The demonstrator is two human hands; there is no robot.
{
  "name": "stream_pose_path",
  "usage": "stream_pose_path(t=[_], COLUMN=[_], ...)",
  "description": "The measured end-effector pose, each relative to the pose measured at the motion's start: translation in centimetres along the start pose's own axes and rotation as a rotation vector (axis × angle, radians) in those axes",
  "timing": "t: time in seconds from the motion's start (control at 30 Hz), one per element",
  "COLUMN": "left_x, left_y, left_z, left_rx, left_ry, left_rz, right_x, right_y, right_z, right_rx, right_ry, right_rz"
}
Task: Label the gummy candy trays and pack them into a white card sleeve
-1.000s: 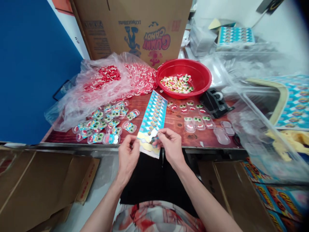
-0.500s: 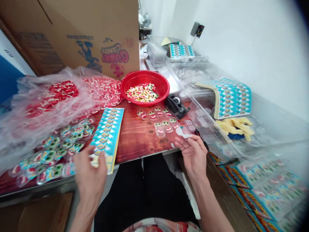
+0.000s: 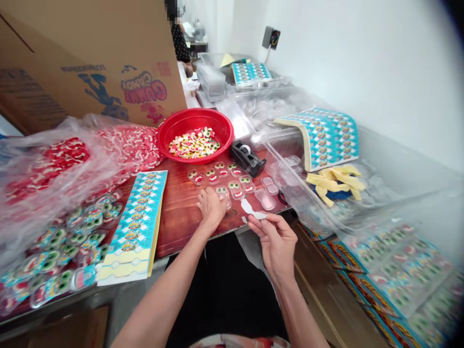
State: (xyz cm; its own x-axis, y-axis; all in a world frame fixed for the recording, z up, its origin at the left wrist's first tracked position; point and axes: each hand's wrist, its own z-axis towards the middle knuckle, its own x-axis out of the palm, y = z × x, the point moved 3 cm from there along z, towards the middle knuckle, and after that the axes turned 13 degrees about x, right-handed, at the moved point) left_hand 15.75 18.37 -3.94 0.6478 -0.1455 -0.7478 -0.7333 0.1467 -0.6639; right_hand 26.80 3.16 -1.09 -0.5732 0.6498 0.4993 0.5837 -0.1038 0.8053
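Observation:
My right hand (image 3: 275, 241) pinches one end of a curved white sticker (image 3: 252, 210), held above the front edge of the table. My left hand (image 3: 212, 209) is at the near-left small clear candy pack (image 3: 223, 192), its fingers curled at the pack's side and partly covering it. Inside that pack are green gummy eyes. More packs with gummy eyes and red lips (image 3: 236, 189) lie in rows just beyond. Two clear packs without eyes (image 3: 266, 198) lie to the right. On the left rests a blue label sheet (image 3: 137, 212) with bare yellow backing at its near end.
A red bowl (image 3: 224, 123) holds gummy eyes. A black tape dispenser (image 3: 247, 158) stands beside it. Labelled packs (image 3: 54, 261) are heaped at left, near a plastic bag of red gummies (image 3: 68, 159). Clear bins (image 3: 290, 169) line the right; a cardboard box (image 3: 119, 43) stands behind.
My left hand has moved right, from over the label sheet to the near candy pack. My right hand still holds the white sticker. The view has turned slightly right.

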Motion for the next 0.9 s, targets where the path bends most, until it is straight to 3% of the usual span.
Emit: stream_pose_path(t=[0.27,0.37,0.5,0.67,0.83,0.9], left_x=[-1.7,-3.1,-5.0,-6.5,-7.1,-7.4], left_y=[2.6,3.4,4.6,5.9,6.6,6.9], left_z=[-0.9,-3.4,-7.9,-11.8,-13.6,-14.1], left_rx=[-0.005,-0.039,-0.193,-0.209,-0.211,-0.22], left_ry=[0.006,0.081,0.104,0.074,0.035,0.02], left_rz=[-0.474,-0.745,-1.15,-1.159,-1.233,-1.243], right_x=[0.6,1.1,2.0,3.4,5.4,5.3], right_y=[0.0,-0.1,-0.5,-1.3,-2.1,-2.7], right_z=[-0.5,-1.1,-1.9,-3.5,-5.0,-4.9], right_rx=[0.069,0.12,0.138,0.098,0.139,0.183], right_ry=[0.1,0.142,0.179,0.233,0.365,0.418], right_rz=[0.029,0.05,0.044,-0.004,-0.081,-0.142])
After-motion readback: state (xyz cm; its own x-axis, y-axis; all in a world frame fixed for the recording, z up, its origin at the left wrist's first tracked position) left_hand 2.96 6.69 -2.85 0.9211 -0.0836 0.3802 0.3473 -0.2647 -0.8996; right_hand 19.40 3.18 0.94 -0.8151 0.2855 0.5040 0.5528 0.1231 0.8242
